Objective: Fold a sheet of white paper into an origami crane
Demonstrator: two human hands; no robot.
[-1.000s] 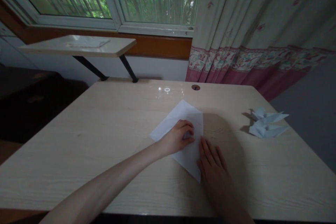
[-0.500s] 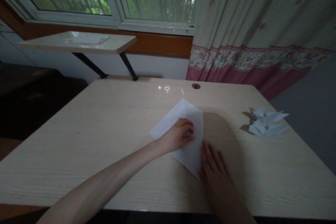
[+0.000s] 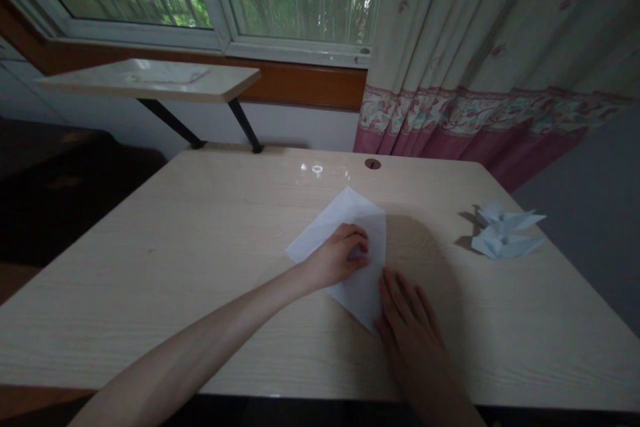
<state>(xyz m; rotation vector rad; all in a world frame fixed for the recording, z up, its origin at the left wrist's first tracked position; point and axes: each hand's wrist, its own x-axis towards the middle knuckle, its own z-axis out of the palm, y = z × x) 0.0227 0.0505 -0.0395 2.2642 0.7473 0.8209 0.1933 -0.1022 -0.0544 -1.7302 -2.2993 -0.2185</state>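
Observation:
A white sheet of paper, folded into an angular shape, lies on the light wood-grain desk. My left hand reaches across from the left and rests on the paper's middle. Its fingers are curled towards the thumb and hold the sheet against the desk; part of the sheet is hidden under hand and wrist. Along the paper's lower right edge, my right hand lies flat with its fingers stretched out, the fingertips at the edge. Its thumb is close to the paper's lower corner.
Two folded paper figures stand near the desk's right edge. A raised shelf on black legs is at the back left. The desk has a round cable hole at the back, near a curtain and a window.
My right hand has shifted very slightly up and left along the paper's edge. My left hand stays where it was on the sheet, and the view has barely moved.

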